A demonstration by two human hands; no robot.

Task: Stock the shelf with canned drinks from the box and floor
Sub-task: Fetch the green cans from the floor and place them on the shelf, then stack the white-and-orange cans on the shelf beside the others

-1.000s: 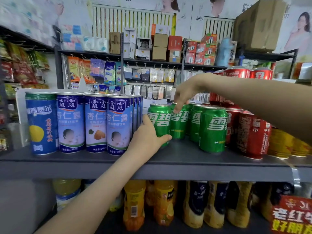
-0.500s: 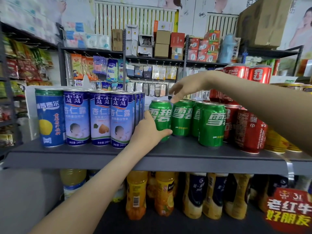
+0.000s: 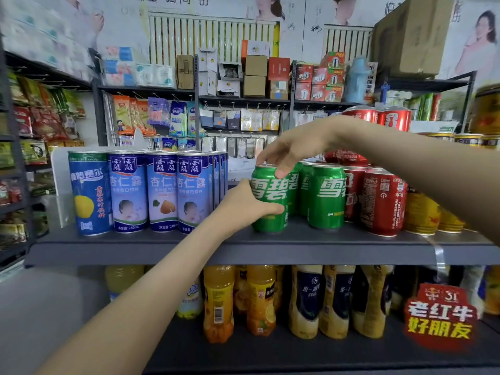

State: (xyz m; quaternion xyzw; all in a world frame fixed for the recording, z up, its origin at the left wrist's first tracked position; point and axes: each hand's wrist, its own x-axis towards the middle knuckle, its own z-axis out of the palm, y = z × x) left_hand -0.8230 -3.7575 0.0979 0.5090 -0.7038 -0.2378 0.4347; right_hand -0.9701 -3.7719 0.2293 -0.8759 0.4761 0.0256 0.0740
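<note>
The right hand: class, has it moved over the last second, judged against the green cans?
Yes. The right hand came toward the shelf front, from the rear green cans onto the top of the front green can.

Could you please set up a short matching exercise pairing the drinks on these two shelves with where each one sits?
Things:
1. green can
2. blue cans
3. red cans
4. orange bottles

Places:
A. lower shelf
B. upper shelf, left side
C. held by the left hand and right hand
D. upper shelf, right of the green ones

Pairs: 1-C, 2-B, 3-D, 4-A

Bright, even light (edges blurred, wide-angle bowed)
</note>
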